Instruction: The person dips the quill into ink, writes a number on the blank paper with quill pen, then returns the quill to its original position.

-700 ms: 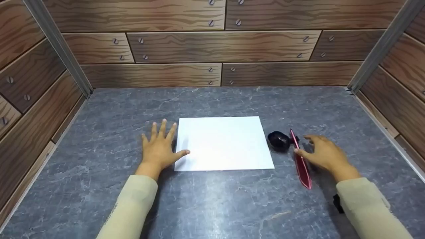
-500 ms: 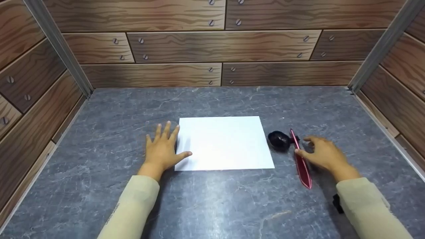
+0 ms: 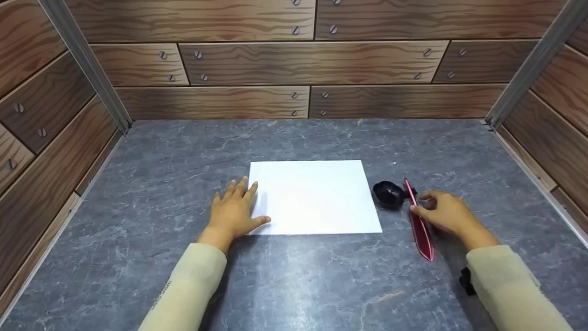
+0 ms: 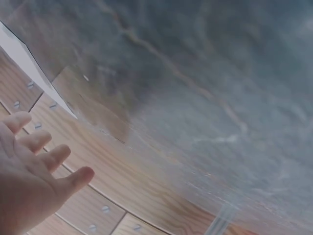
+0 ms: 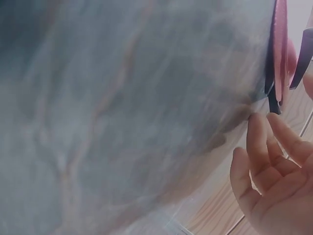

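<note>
The straight-fingered left hand, perhaps as an anchor, overlaps the white rectangular paper sheet, right of which the right hand curves (whether gripping, I cannot tell) about a slim, glossy pink-red object.

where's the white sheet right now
In the head view, the white sheet lies centrally on the table: left hand at its left edge, black rounded object on its right.

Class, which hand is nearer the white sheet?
Left: the left hand is at the left edge of the white sheet; the right hand is well off to its right.
</note>
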`<action>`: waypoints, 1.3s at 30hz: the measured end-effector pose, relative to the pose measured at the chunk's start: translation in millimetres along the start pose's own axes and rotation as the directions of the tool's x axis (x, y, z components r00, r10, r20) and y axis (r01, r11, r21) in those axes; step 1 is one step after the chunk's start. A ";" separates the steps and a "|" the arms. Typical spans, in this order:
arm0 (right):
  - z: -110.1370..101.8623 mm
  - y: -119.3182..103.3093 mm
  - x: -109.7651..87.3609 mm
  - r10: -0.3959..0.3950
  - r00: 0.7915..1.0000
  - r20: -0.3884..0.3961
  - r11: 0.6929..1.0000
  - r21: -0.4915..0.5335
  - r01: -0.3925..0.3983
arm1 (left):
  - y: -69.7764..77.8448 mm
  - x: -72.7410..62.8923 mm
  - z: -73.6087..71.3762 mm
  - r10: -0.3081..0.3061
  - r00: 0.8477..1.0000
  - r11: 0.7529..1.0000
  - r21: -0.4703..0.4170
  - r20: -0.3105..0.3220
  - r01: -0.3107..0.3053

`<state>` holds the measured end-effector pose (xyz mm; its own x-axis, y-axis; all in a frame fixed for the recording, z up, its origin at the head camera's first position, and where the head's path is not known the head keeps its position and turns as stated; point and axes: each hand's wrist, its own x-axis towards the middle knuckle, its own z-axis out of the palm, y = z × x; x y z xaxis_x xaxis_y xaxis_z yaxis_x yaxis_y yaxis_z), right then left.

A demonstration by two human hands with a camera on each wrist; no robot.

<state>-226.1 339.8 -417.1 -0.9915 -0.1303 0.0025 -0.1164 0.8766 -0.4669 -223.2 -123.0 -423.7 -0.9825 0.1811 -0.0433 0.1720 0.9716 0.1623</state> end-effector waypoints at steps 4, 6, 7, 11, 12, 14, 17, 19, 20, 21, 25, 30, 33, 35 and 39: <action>0.7 0.4 0.5 -0.008 1.000 -0.011 1.000 0.018 0.008 | 1.0 -0.2 0.1 0.000 1.000 1.000 0.009 0.022 0.000; 0.9 0.3 0.7 -0.010 1.000 -0.011 1.000 0.029 0.010 | 1.2 -0.6 0.1 0.003 0.999 1.000 0.008 0.034 -0.004; 0.9 0.1 0.8 -0.007 1.000 -0.010 0.999 0.037 0.007 | 1.2 -0.9 0.1 0.008 0.999 1.000 0.005 0.040 -0.008; 1.2 -1.6 1.4 0.016 1.000 0.003 0.997 0.080 -0.016 | 1.4 -2.0 0.1 0.022 0.997 1.000 -0.008 0.077 -0.021; 1.3 -2.3 1.4 0.021 1.000 0.003 0.996 0.086 -0.021 | 1.5 -2.2 0.1 0.025 0.996 1.000 -0.012 0.086 -0.024; 1.8 -3.3 1.6 0.023 1.000 0.002 0.995 0.093 -0.024 | 1.6 -2.3 0.4 0.031 0.994 0.999 -0.018 0.101 -0.030; 2.7 -3.9 2.0 0.023 1.000 -0.005 0.996 0.089 -0.022 | 2.0 -2.1 1.5 0.038 0.992 0.999 -0.028 0.119 -0.035; 3.5 -3.8 2.5 0.024 1.000 -0.004 0.996 0.091 -0.024 | 2.5 -2.0 2.1 0.036 0.991 0.999 -0.031 0.129 -0.032; 3.8 -3.8 2.8 0.025 1.000 -0.003 0.995 0.092 -0.025 | 2.8 -2.2 2.3 0.035 0.990 0.999 -0.033 0.134 -0.030; 4.1 -3.7 3.1 0.027 1.000 -0.002 0.995 0.092 -0.026 | 3.1 -2.4 2.6 0.033 0.990 0.999 -0.035 0.140 -0.028; 5.3 -2.9 4.5 0.022 1.000 0.003 0.996 0.085 -0.022 | 4.2 -3.5 2.3 0.029 0.988 0.999 -0.039 0.152 -0.023; 6.4 -1.1 5.7 0.003 1.000 -0.014 0.998 0.067 -0.002 | 4.4 -4.2 1.6 0.037 0.987 0.999 -0.041 0.158 -0.031; 7.0 -1.0 6.3 -0.015 1.000 -0.026 0.998 0.060 0.017 | 3.9 -4.2 1.6 0.040 0.986 0.999 -0.041 0.160 -0.034; 7.4 -1.2 6.5 -0.025 0.999 -0.031 0.998 0.061 0.027 | 3.5 -4.0 2.6 0.040 0.986 0.999 -0.042 0.160 -0.034; 8.6 -1.3 6.4 -0.026 0.999 -0.020 0.997 0.072 0.027 | 3.2 -3.7 5.4 0.039 0.986 0.999 -0.042 0.160 -0.033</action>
<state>-231.7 333.8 -424.1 -0.9891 -0.1434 0.0322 -0.1386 0.8370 -0.5293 -218.7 -119.7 -428.4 -0.9509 0.2412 -0.1939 0.2013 0.9580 0.2044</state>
